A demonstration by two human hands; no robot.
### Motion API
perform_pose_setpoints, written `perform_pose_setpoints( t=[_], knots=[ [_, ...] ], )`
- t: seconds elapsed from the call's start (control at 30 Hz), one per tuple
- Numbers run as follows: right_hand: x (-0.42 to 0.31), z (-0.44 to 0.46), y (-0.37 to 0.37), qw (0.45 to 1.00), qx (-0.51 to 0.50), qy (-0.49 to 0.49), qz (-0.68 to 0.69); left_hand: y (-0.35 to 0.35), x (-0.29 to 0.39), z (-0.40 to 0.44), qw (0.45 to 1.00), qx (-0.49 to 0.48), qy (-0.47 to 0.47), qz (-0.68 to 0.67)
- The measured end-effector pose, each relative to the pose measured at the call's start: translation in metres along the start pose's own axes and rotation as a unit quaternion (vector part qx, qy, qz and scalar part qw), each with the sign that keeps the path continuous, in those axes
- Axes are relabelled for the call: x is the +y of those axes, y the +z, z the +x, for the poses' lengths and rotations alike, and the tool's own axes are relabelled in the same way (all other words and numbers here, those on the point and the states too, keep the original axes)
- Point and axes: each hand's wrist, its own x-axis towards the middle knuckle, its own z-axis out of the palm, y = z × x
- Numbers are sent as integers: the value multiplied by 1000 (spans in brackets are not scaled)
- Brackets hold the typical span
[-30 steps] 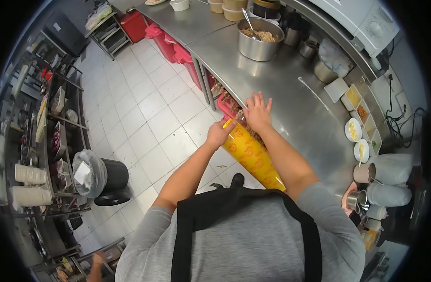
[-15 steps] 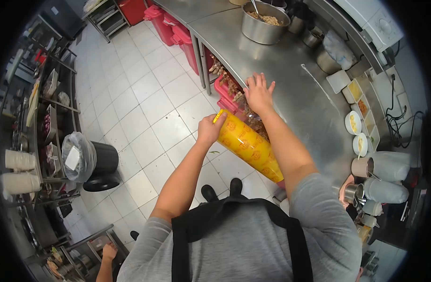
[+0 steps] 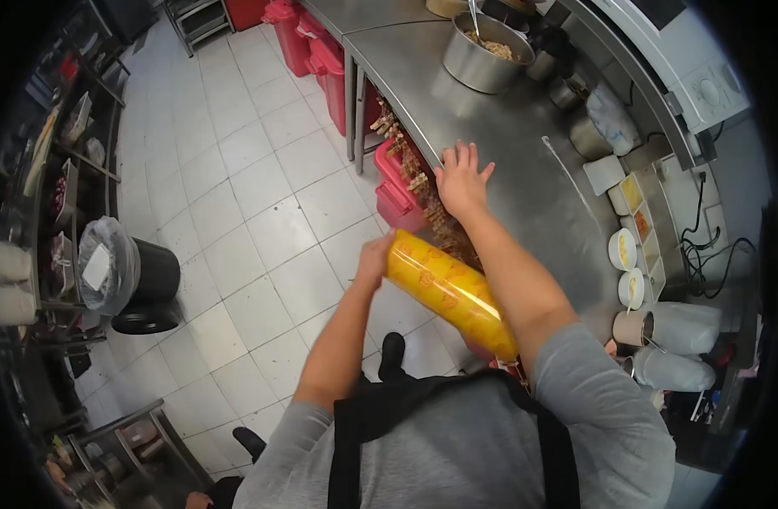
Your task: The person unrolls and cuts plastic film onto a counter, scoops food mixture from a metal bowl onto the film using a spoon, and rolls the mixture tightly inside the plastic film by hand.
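Note:
A shiny yellow roll of plastic film (image 3: 450, 293) with reddish prints slants beside the counter, its lower end close to my apron. My left hand (image 3: 375, 259) is closed around the roll's upper left end; the fingertips are partly hidden. On the edge of the steel counter (image 3: 524, 182) rests my right hand (image 3: 463, 180), palm down with fingers spread and holding nothing. My right forearm passes over the counter beside the roll and hides part of its right side.
Under the counter are red lidded bins (image 3: 399, 187) and a brownish patterned hanging cloth. A steel pot (image 3: 488, 64) of food and white bowls (image 3: 623, 249) stand on top. A lined black trash bin (image 3: 156, 270) and shelves are left. Another person's hand (image 3: 199, 500) shows at the bottom edge.
The view has shifted, and the roll's upper end with my left hand has come slightly lower, nearer my body. My right hand stays on the counter edge.

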Motion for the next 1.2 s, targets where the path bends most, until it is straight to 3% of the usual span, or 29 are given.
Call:
perform_pose_setpoints(
  t=[0.17,0.23,0.33,0.43,0.47,0.5,0.57,0.63,0.7,0.73,0.77,0.8,0.83,0.87,0.9,0.93,1.0,1.07,1.13,1.2],
  knots=[
    [-4,-7,0,1000,-2,-4,4,-13,-61,-46,983,50,-87,-156],
    [-1,-3,3,1000,7,-4,6,-41,-130,-82,947,102,-154,-264],
    [0,-4,6,1000,19,-8,5,-95,-165,-156,908,258,-182,-276],
    [0,-6,1,1000,14,-10,16,-175,-133,-236,937,339,-76,-42],
    [2,-7,2,999,15,-11,26,-199,-111,-267,931,349,-32,100],
    [4,-5,4,999,21,-11,37,-214,-82,-290,900,375,-45,220],
    [4,-11,-1,997,35,-67,28,-224,-39,-321,787,373,-24,491],
    [3,-22,-14,983,61,-173,-12,-226,-5,-337,581,301,45,755],
    [-8,-61,-6,913,104,-312,-241,-259,22,-354,521,252,95,810],
    [-9,-86,8,899,-13,-364,-245,-277,37,-363,489,225,117,835],
    [2,-123,47,893,-49,-398,-205,-291,65,-371,469,222,108,848],
    [3,-159,50,883,-221,-382,-157,-299,101,-382,449,221,99,860],
    [4,-196,52,857,-385,-324,-108,-304,136,-392,418,250,153,860],
    [12,-224,70,834,-433,-341,26,-300,171,-400,385,277,205,856],
    [20,-245,61,825,-382,-355,217,-287,205,-404,363,322,190,854],
    [29,-252,43,782,-317,-358,399,-272,236,-405,340,366,174,849],
    [51,-231,-54,759,-334,-165,534,-237,286,-398,310,431,263,806],
    [74,-230,-61,726,-269,-7,632,-205,327,-377,338,469,291,763],
    [97,-244,-5,702,-125,105,693,-177,361,-342,433,474,313,700],
    [116,-242,-10,743,-364,-16,561,-130,390,-292,502,425,462,595]
  ],
)
